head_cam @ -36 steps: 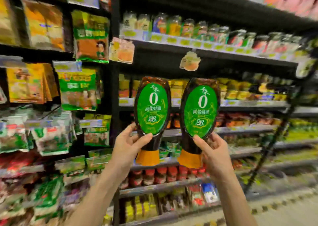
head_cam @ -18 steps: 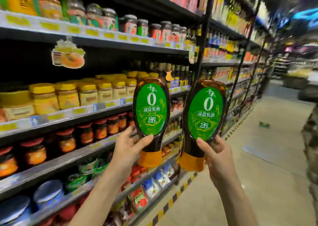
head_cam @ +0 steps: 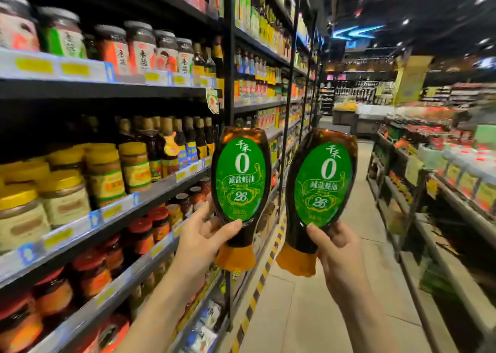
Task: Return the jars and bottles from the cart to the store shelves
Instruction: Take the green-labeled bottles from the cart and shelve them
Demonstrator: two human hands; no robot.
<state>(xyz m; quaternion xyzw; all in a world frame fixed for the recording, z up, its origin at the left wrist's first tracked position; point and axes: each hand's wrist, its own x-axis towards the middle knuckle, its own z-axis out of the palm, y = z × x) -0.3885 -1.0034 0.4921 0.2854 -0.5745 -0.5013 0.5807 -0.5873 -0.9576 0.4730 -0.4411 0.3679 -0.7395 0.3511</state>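
Two upright bottles: left hand (head_cam: 204, 238) grips left bottle (head_cam: 240, 176), right hand (head_cam: 339, 256) grips right bottle (head_cam: 322, 183); shelves (head_cam: 107, 89) nearer left hand

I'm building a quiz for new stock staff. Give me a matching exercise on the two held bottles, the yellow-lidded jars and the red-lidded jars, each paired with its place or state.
Things:
1. left bottle
2. right bottle
3. yellow-lidded jars
4. red-lidded jars

Places or states:
a. shelved beside tall dark bottles
b. held tilted, cap down
c. shelved one level below a
d. held nearly straight, cap down

Pairs: 1-d, 2-b, 3-a, 4-c.
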